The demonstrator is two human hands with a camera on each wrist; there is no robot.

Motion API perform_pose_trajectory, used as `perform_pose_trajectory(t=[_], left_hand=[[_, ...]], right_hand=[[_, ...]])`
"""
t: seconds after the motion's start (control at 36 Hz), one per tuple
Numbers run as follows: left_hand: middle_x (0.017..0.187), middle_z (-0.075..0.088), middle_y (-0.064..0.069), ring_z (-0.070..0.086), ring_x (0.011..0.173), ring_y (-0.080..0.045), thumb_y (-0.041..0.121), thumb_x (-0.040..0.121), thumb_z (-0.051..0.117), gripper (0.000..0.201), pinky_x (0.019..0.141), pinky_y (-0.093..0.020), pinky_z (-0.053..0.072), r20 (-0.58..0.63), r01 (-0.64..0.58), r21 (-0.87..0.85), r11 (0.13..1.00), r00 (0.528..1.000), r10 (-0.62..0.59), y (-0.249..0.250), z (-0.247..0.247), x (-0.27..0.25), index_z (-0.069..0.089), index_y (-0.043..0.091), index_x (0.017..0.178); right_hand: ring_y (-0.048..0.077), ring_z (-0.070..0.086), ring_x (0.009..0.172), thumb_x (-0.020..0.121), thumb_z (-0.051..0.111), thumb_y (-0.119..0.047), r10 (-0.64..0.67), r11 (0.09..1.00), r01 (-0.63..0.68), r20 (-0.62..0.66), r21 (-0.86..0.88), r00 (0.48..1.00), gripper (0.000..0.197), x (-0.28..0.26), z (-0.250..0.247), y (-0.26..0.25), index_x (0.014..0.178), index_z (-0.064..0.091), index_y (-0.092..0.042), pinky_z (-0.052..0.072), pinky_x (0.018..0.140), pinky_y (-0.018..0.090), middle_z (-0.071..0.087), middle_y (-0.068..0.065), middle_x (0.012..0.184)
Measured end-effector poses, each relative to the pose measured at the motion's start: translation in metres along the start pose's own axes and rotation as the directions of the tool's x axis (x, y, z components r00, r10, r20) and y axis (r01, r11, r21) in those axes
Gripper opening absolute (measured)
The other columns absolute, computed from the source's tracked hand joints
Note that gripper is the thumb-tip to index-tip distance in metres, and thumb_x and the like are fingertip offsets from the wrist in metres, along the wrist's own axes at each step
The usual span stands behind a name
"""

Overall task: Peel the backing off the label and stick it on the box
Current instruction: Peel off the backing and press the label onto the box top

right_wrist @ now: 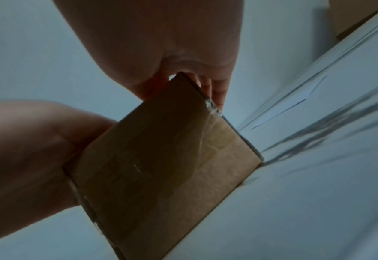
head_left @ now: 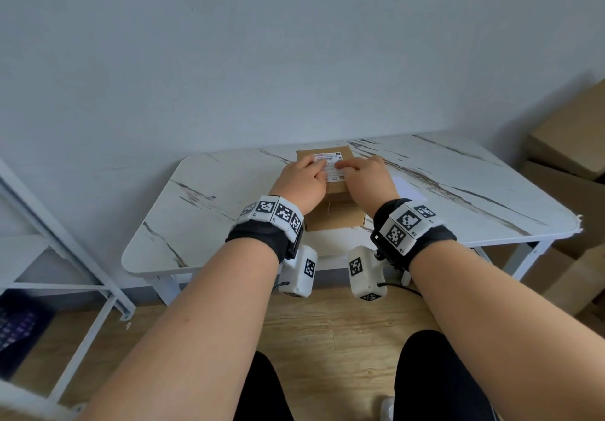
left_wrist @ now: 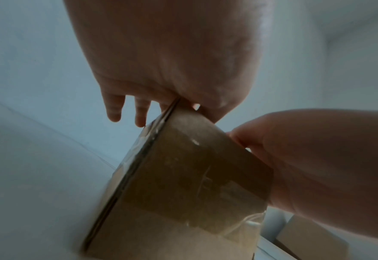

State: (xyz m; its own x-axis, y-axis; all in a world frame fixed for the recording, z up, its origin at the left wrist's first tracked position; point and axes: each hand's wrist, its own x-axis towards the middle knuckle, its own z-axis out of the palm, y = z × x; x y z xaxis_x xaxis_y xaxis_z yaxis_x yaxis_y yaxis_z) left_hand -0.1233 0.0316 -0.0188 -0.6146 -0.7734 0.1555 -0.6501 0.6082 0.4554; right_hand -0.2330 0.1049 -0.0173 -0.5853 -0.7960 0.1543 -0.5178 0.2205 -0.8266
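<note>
A brown cardboard box point(head_left: 334, 204) sits mid-table, its taped front side facing me. A white printed label point(head_left: 328, 157) lies on its top. My left hand point(head_left: 314, 167) and right hand point(head_left: 353, 166) rest side by side on the box top, fingertips pressing on the label, which they partly hide. In the left wrist view the left hand point(left_wrist: 161, 70) reaches over the top edge of the box point(left_wrist: 183, 184) with straight fingers. The right wrist view shows the right hand point(right_wrist: 161, 44) doing the same above the box point(right_wrist: 161, 158). A white backing sheet point(head_left: 409, 188) lies flat on the table, right of the box.
The white marbled table point(head_left: 229, 224) stands against a plain wall. Large cardboard boxes point(head_left: 573, 145) are stacked on the floor at the right. A white metal frame point(head_left: 65, 256) stands at the left, with a dark object point(head_left: 19, 329) beneath it.
</note>
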Motion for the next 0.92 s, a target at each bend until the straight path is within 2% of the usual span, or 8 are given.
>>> perform_pose_trajectory(t=[0.08, 0.19, 0.28, 0.39, 0.47, 0.64, 0.83, 0.92], left_hand=[[0.152, 0.031, 0.0, 0.026, 0.141, -0.026, 0.025, 0.1, 0.033, 0.046, 0.118, -0.034, 0.023, 0.016, 0.033, -0.026, 0.999, 0.999, -0.033, 0.001, -0.002, 0.005, 0.04, 0.021, 0.145], [0.146, 0.032, -0.003, 0.027, 0.134, -0.027, 0.023, 0.101, 0.033, 0.044, 0.114, -0.033, 0.027, 0.01, 0.045, -0.008, 0.999, 0.999, -0.045, 0.003, -0.003, 0.012, 0.041, 0.021, 0.144], [0.14, 0.035, -0.003, 0.031, 0.129, -0.026, 0.024, 0.101, 0.034, 0.041, 0.109, -0.034, 0.035, -0.029, 0.06, 0.008, 0.998, 0.998, -0.06, 0.004, -0.002, 0.019, 0.045, 0.021, 0.141], [0.137, 0.033, -0.005, 0.031, 0.127, -0.026, 0.024, 0.101, 0.035, 0.04, 0.106, -0.035, 0.039, -0.047, 0.094, 0.01, 0.995, 0.994, -0.094, 0.005, 0.0, 0.025, 0.046, 0.018, 0.139], [0.136, 0.031, -0.004, 0.031, 0.127, -0.025, 0.026, 0.101, 0.034, 0.041, 0.106, -0.035, 0.04, -0.05, 0.103, 0.011, 0.995, 0.994, -0.102, 0.006, 0.004, 0.024, 0.043, 0.016, 0.139], [0.142, 0.027, -0.004, 0.029, 0.129, -0.027, 0.027, 0.102, 0.029, 0.045, 0.105, -0.034, 0.037, -0.027, 0.089, 0.044, 0.995, 0.996, -0.088, 0.005, 0.004, 0.023, 0.035, 0.016, 0.144], [0.144, 0.027, -0.004, 0.029, 0.13, -0.027, 0.026, 0.102, 0.029, 0.044, 0.108, -0.036, 0.037, -0.033, 0.088, 0.041, 0.995, 0.996, -0.087, 0.008, 0.004, 0.02, 0.035, 0.014, 0.144], [0.145, 0.026, -0.005, 0.03, 0.13, -0.028, 0.027, 0.102, 0.028, 0.045, 0.107, -0.036, 0.037, -0.038, 0.086, 0.063, 0.994, 0.996, -0.083, 0.008, 0.005, 0.019, 0.034, 0.013, 0.144]], right_hand=[[0.028, 0.05, 0.115, 0.093, 0.033, -0.019, 0.026, 0.999, -0.025, 0.028, -0.033, 0.999, 0.046, 0.002, 0.001, -0.002, 0.127, 0.061, -0.03, 0.045, 0.094, 0.035, 0.039, 0.01, 0.134], [0.03, 0.047, 0.119, 0.093, 0.031, -0.021, 0.051, 0.997, -0.048, 0.054, -0.056, 0.997, 0.049, 0.004, 0.0, -0.005, 0.132, 0.057, -0.034, 0.039, 0.105, 0.04, 0.039, 0.012, 0.133], [0.032, 0.048, 0.118, 0.093, 0.03, -0.021, 0.062, 0.997, -0.059, 0.05, -0.053, 0.997, 0.049, 0.006, 0.0, -0.006, 0.132, 0.056, -0.036, 0.038, 0.106, 0.043, 0.04, 0.012, 0.13], [0.031, 0.042, 0.123, 0.096, 0.028, -0.019, 0.066, 0.994, -0.058, 0.094, -0.088, 0.993, 0.049, 0.011, -0.001, -0.007, 0.137, 0.052, -0.033, 0.035, 0.108, 0.042, 0.047, 0.0, 0.106], [0.031, 0.044, 0.122, 0.095, 0.028, -0.028, 0.08, 0.992, -0.068, 0.119, -0.103, 0.99, 0.048, 0.016, 0.0, -0.007, 0.137, 0.049, -0.04, 0.037, 0.102, 0.038, 0.041, 0.009, 0.129], [0.029, 0.038, 0.132, 0.095, 0.029, -0.031, 0.08, 0.986, -0.053, 0.167, -0.16, 0.983, 0.049, 0.019, 0.003, -0.008, 0.14, 0.044, -0.042, 0.033, 0.106, 0.04, 0.035, 0.008, 0.142], [0.039, 0.037, 0.129, 0.097, 0.025, -0.026, 0.101, 0.978, -0.075, 0.127, -0.194, 0.987, 0.05, 0.016, 0.005, -0.006, 0.147, 0.033, -0.029, 0.034, 0.105, 0.044, 0.041, 0.019, 0.141], [0.039, 0.043, 0.124, 0.092, 0.027, -0.033, 0.105, 0.98, -0.084, 0.111, -0.179, 0.988, 0.051, 0.015, 0.004, -0.006, 0.142, 0.036, -0.038, 0.039, 0.104, 0.047, 0.042, 0.02, 0.136]])
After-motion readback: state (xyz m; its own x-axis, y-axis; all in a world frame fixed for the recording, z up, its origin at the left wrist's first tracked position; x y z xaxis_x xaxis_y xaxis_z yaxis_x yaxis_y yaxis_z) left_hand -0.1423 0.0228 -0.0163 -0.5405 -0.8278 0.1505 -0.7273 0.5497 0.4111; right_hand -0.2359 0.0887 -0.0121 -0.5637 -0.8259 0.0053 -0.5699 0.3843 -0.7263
